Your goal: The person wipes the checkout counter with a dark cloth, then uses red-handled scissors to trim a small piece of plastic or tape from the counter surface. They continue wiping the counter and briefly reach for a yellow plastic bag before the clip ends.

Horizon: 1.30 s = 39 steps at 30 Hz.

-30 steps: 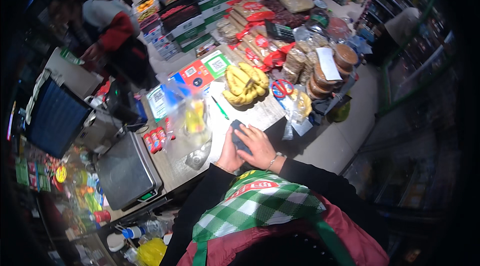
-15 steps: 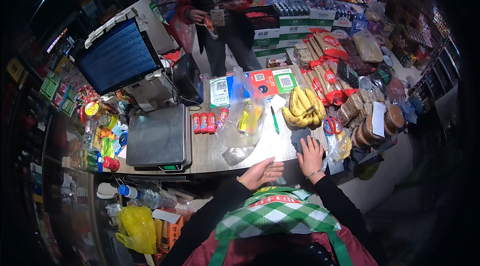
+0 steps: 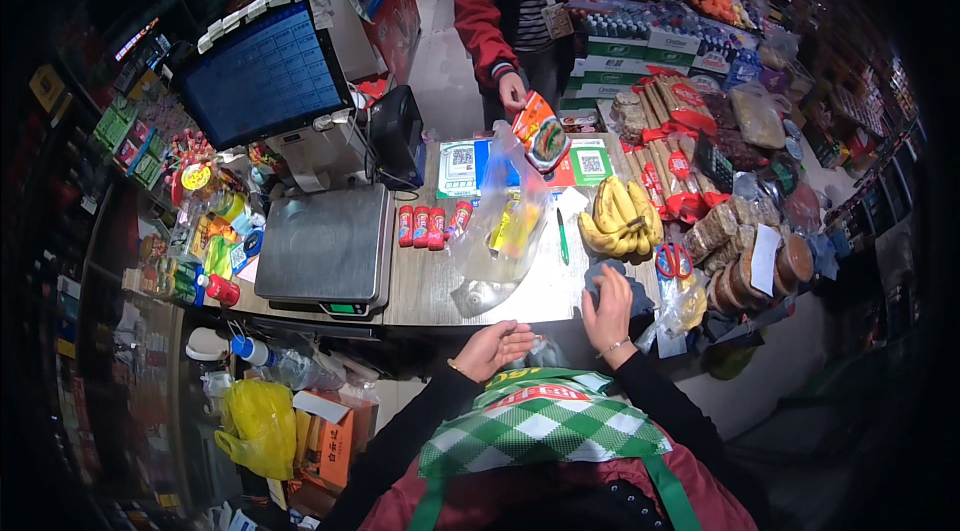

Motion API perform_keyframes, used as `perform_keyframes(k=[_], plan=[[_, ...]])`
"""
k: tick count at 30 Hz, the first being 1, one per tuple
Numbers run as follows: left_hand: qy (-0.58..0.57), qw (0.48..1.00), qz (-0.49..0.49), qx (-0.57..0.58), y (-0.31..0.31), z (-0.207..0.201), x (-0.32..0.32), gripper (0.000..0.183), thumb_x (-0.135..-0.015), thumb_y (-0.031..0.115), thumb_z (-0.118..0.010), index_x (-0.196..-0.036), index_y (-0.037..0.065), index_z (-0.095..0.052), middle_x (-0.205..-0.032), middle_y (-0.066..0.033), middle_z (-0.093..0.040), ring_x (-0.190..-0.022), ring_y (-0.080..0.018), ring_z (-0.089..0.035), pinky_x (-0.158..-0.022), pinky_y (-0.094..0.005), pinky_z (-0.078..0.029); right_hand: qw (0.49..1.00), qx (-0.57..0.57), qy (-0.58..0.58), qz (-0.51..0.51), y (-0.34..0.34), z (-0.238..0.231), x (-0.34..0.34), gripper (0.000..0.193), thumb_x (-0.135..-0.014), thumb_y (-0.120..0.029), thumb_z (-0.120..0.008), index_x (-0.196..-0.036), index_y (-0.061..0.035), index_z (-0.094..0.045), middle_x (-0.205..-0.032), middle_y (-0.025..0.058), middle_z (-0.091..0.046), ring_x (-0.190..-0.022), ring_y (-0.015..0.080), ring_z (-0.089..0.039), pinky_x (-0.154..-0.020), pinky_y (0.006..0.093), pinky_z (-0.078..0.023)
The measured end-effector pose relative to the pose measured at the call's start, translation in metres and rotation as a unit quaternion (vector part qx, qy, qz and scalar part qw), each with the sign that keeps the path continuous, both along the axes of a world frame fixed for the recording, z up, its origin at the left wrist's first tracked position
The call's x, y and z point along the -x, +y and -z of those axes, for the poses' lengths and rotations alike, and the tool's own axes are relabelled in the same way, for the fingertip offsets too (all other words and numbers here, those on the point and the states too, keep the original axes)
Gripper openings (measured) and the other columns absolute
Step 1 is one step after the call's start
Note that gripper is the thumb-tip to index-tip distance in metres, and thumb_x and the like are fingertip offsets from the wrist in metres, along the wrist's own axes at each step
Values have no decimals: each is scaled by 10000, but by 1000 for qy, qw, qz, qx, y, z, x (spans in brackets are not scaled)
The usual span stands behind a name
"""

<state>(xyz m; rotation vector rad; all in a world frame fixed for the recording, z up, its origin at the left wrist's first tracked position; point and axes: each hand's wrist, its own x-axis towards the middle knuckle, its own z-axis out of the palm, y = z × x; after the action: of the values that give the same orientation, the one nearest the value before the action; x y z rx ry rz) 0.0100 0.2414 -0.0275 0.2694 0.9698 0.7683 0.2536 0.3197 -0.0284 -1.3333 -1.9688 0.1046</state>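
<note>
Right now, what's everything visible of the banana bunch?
The banana bunch is yellow with darker stem ends, its curved, smooth-looking fruits joined together. It lies on the wood-look counter, no bag visible around it, between a green pen on its left and red-handled scissors on its right. A dark cloth lies just nearer the person; contact is unclear. The right hand isn't holding the bunch.

Black sleeves [image 3: 408,433], a maroon top [image 3: 398,493] and a green-and-white checked apron [image 3: 545,428] with green straps [image 3: 672,494] are worn; bracelets [image 3: 616,345] are worn left and right.
</note>
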Motion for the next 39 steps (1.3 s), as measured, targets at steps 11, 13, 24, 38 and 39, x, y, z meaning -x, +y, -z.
perform_keyframes(k=[11,13,24,38,39], plan=[[-15,994,-104,25,-26,16,7,399,-1015,289,-461,-1233,-37,-535,-1200,-162,-632,-1081,-239,-614,-956,-348,-491,998,52,18,20,244,-6,93,311,-851,-211,-665,-1061,14,-619,-1033,238,-653,-986,430,-603,-862,477,-485],[-13,992,-117,48,-32,17,9,395,-1002,304,-482,-1223,-16,-553,-1196,-153,-636,-1088,-236,-614,-970,-357,-482,984,147,-75,73,276,4,106,368,-815,-295,-683,-1002,21,-651,-1090,242,-634,-1000,398,-601,-893,444,-484],[-10,969,-237,64,-70,20,29,394,-998,332,-487,-1227,19,-555,-1251,-134,-607,-1150,-234,-582,-1003,-353,-452,926,354,-57,118,285,-22,164,999,-863,-774,-336,-1467,21,-310,-1425,287,-438,-1353,424,-403,-1091,549,-294],[43,966,-254,0,-74,10,58,396,-1004,349,-463,-1202,30,-587,-1169,-99,-649,-1078,-197,-615,-948,-321,-464,964,81,-231,-106,304,-39,105,490,-715,-227,-794,-1083,-7,-556,-830,181,-697,-796,374,-684,-732,439,-550],[65,962,-263,-17,-76,5,63,393,-1004,346,-463,-1196,27,-592,-1160,-100,-653,-1065,-195,-621,-940,-319,-469,969,58,-208,-117,303,-43,99,504,-704,-230,-789,-1085,0,-552,-825,191,-692,-786,385,-679,-716,451,-544]])
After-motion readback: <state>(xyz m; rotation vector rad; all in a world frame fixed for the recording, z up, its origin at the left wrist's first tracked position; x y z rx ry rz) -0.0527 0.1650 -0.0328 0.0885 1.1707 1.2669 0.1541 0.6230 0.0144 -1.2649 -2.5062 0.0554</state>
